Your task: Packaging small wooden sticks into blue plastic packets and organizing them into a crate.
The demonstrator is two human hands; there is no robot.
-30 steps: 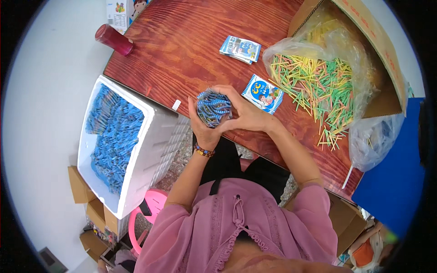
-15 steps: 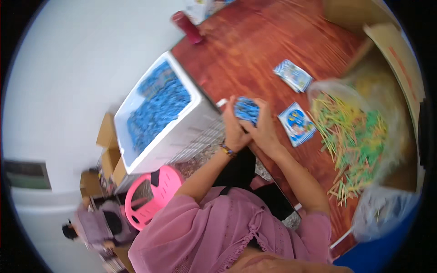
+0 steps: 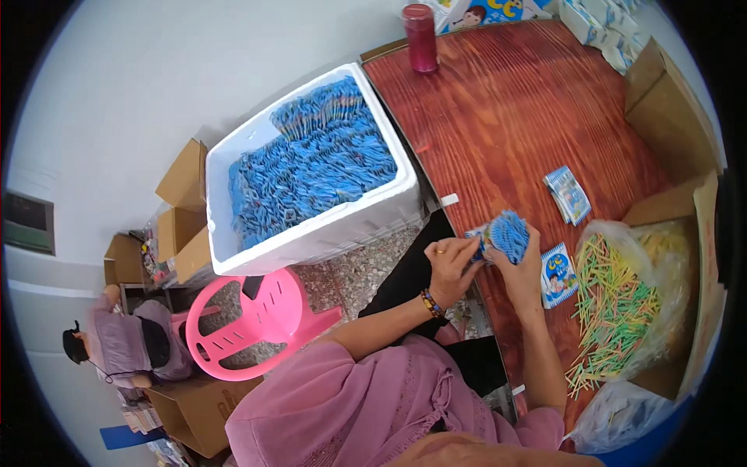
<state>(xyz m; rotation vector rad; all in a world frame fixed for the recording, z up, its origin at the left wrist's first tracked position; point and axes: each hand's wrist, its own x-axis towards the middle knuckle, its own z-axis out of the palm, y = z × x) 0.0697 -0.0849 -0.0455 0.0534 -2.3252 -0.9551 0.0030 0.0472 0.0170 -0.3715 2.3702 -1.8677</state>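
Observation:
Over the near-left edge of the red table, my right hand [image 3: 523, 272] is wrapped round a thick bundle of small blue packets [image 3: 510, 236], their zigzag edges facing up. My left hand [image 3: 451, 272] is closed at the bundle's left side, its fingertips pinching a blue-and-white packet [image 3: 478, 233] there; the fingers partly hide it. A flat blue-and-white packet [image 3: 558, 276] lies just right of my right hand. Farther back is a small stack of similar packets [image 3: 568, 196]. To the left, a white foam box [image 3: 350, 222] is filled with rows of blue packets [image 3: 311, 163].
A heap of coloured paper-like sticks [image 3: 615, 303] spills from a clear bag in a cardboard box [image 3: 704, 226] at the right. A red cup [image 3: 421, 39] stands at the table's [image 3: 498, 101] back edge. A pink chair [image 3: 268, 319] and a seated person [image 3: 140, 338] are at the left.
The view has swung, so table and box sit differently. My hands, earlier cupped together round the bundle, are now farther apart, with the bundle mainly in my right hand.

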